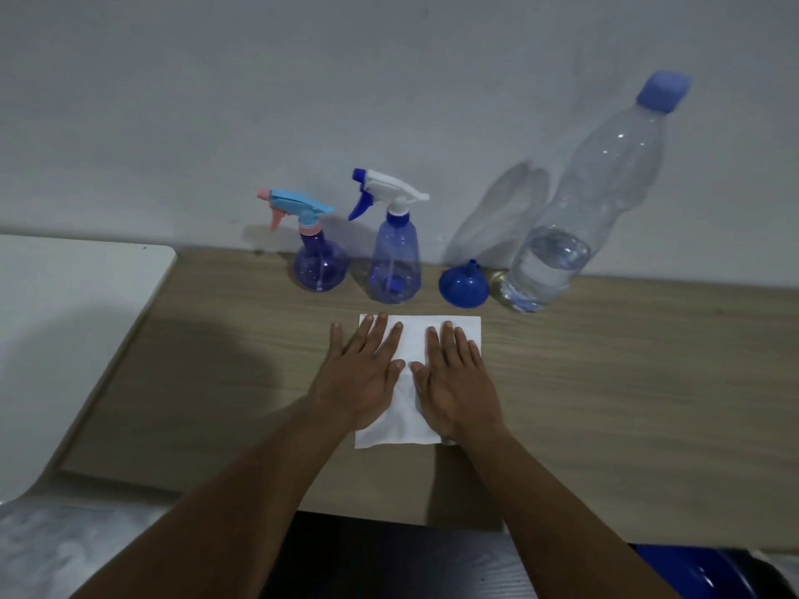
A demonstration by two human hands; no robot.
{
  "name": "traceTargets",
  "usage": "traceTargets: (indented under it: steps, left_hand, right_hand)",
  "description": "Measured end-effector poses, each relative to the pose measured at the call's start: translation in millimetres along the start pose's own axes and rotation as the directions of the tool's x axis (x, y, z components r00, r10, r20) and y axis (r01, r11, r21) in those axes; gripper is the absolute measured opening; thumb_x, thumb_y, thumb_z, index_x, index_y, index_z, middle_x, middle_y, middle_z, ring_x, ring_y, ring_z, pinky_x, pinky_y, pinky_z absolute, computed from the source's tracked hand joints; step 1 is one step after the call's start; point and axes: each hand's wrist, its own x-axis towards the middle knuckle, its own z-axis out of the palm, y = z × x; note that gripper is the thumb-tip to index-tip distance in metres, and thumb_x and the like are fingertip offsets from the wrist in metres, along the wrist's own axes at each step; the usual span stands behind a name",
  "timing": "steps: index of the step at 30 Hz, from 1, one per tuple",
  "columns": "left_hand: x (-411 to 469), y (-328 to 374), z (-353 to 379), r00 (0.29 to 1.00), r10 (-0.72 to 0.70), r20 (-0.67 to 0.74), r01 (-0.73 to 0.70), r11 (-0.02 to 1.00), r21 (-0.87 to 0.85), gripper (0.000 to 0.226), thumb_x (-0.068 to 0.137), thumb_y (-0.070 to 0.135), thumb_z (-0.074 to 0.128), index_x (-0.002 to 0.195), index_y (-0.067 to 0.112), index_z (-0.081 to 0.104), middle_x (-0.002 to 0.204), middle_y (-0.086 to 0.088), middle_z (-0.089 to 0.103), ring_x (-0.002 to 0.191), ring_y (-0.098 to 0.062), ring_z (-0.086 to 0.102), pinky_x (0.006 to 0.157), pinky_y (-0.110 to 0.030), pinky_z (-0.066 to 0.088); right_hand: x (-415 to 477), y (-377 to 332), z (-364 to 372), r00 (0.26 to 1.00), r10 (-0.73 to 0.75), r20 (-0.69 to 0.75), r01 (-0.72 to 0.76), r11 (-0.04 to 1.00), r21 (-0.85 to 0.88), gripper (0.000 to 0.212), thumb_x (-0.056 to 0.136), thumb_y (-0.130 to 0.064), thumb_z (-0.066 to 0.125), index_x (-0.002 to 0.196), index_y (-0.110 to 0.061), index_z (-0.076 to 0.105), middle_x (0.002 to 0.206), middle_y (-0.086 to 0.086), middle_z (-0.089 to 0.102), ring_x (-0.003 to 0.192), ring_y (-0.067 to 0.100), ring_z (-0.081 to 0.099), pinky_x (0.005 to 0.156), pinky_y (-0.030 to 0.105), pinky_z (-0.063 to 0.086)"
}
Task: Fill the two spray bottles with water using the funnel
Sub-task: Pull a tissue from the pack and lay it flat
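Two spray bottles stand at the back of the wooden table (627,382) against the wall. The round one (319,265) has a light-blue and pink trigger head; the taller conical one (395,261) has a white and blue head. Right of them a blue funnel (463,286) lies mouth-down, spout up. A large clear water bottle (575,218) with a blue cap stands at the right, about a third full. My left hand (361,378) and my right hand (456,382) lie flat, fingers straight, side by side on a white paper towel (413,408).
A white surface (65,322) adjoins the table on the left. The grey wall (302,101) rises directly behind the bottles. A blue object (700,572) shows below the table's front edge at the bottom right.
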Motion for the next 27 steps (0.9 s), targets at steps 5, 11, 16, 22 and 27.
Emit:
traceTargets:
  steps: [5,11,16,22,27]
  left_hand:
    - [26.4,62.3,-1.9,1.0,0.002,0.014,-0.002,1.0,-0.001,0.072,0.094,0.052,-0.01,0.159,0.023,-0.006,0.168,-0.002,-0.008,0.155,-0.023,-0.008,0.123,-0.057,-0.002]
    - [50.3,131.0,-1.3,1.0,0.009,0.022,-0.009,1.0,0.001,0.071,0.094,0.051,-0.011,0.159,0.023,-0.004,0.169,-0.003,-0.006,0.155,-0.023,-0.007,0.123,-0.058,0.0]
    - [64.4,185.7,1.9,0.999,0.038,0.025,-0.037,0.999,-0.02,0.071,0.094,0.051,-0.009,0.159,0.023,-0.003,0.169,-0.002,-0.006,0.155,-0.022,-0.009,0.123,-0.059,-0.002]
    - [51.7,194.5,7.6,0.998,0.053,0.021,-0.052,0.999,-0.015,0.068,0.098,0.055,-0.006,0.159,0.026,-0.007,0.168,0.0,-0.009,0.155,-0.019,-0.011,0.12,-0.063,-0.002]
    - [31.9,184.0,3.9,0.997,0.065,0.03,-0.064,0.997,-0.04,0.063,0.104,0.052,0.004,0.159,0.025,-0.008,0.168,0.0,-0.012,0.155,-0.018,-0.011,0.121,-0.062,-0.002]
  right_hand:
    - [-7.1,62.2,-11.0,0.999,0.002,-0.032,-0.001,1.0,0.014,0.068,0.107,-0.049,0.015,0.16,-0.007,0.003,0.168,0.015,-0.001,0.156,0.025,-0.005,0.125,0.036,-0.005]
    - [-21.5,132.4,-25.7,0.999,0.006,-0.047,-0.005,1.0,0.015,0.076,0.101,-0.052,0.005,0.159,-0.003,0.012,0.166,0.018,0.007,0.156,0.029,0.002,0.123,0.035,-0.004]
    - [-46.7,180.8,-36.1,0.996,0.056,-0.074,-0.054,0.998,0.027,0.075,0.101,-0.051,0.008,0.158,-0.003,0.018,0.165,0.02,0.014,0.155,0.031,0.009,0.125,0.039,0.004]
    - [-68.9,189.6,-37.5,0.994,0.074,-0.085,-0.072,0.997,0.035,0.066,0.106,-0.046,0.017,0.159,-0.006,0.016,0.166,0.018,0.013,0.156,0.029,0.006,0.124,0.039,0.003]
    - [-77.6,176.7,-34.3,0.993,0.097,-0.065,-0.095,0.995,0.041,0.076,0.099,-0.051,-0.003,0.16,-0.008,0.01,0.167,0.016,0.007,0.156,0.026,0.001,0.124,0.037,-0.003]
